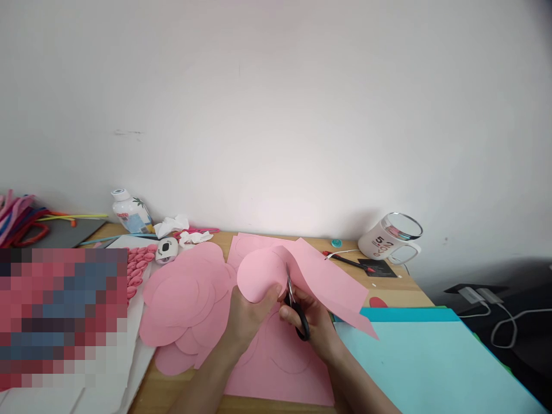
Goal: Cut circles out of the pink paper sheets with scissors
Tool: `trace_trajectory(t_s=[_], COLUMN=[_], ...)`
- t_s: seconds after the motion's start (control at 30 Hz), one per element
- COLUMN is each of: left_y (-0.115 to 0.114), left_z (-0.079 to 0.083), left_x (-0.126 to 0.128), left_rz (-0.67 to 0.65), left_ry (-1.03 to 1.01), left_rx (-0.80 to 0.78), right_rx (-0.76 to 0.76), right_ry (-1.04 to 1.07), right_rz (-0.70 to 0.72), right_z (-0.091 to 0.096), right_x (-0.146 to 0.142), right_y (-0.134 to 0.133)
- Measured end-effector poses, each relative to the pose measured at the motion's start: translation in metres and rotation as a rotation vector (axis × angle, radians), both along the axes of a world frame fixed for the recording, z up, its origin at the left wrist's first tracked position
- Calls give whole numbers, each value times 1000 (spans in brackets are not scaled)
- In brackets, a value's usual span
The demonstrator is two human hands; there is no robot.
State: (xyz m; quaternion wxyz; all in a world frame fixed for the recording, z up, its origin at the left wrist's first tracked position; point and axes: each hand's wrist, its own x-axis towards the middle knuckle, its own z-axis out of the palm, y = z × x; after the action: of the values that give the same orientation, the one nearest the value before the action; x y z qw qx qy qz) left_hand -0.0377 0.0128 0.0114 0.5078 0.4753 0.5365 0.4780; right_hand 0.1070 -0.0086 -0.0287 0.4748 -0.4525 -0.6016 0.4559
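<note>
My left hand (248, 319) pinches a pink paper sheet (328, 276) by its rounded, partly cut edge and holds it up off the wooden table (397, 287). My right hand (313, 322) grips black-handled scissors (296, 307), blades pointing up into the pink sheet next to the left thumb. Under both hands lies another pink sheet (280, 368) with drawn curves. A pile of cut pink paper circles (185, 299) sits just left of my left hand.
Light blue and teal paper sheets (422, 362) cover the table's right. A white mug (390, 238), a black card and a pen stand at the back right. A glue bottle (129, 211), small white punch (167, 250), pink petals and pipe cleaners (19, 215) lie at the left. Cables (500, 316) lie beyond the right edge.
</note>
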Motion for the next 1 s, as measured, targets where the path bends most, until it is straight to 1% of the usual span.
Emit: trace_trajectory(t_s=[0.1, 0.17, 0.4, 0.57, 0.8, 1.0], left_y=[0, -1, -2, -3, -3, -3], left_z=[0, 0, 2, 0, 2, 1], left_x=[0, 0, -1, -2, -2, -1], left_rz=[-12, -18, -18, -20, -10, 4], left_ry=[-3, 0, 5, 23, 19, 25], left_rx=[13, 19, 43, 53, 56, 65], right_rx=[-56, -66, -61, -67, -61, -59], right_ry=[62, 53, 35, 52, 90, 94], right_rz=[43, 29, 17, 25, 37, 73], right_z=[0, 0, 7, 6, 8, 13], right_x=[0, 0, -2, -2, -2, -4], right_y=[0, -1, -1, -1, -2, -2])
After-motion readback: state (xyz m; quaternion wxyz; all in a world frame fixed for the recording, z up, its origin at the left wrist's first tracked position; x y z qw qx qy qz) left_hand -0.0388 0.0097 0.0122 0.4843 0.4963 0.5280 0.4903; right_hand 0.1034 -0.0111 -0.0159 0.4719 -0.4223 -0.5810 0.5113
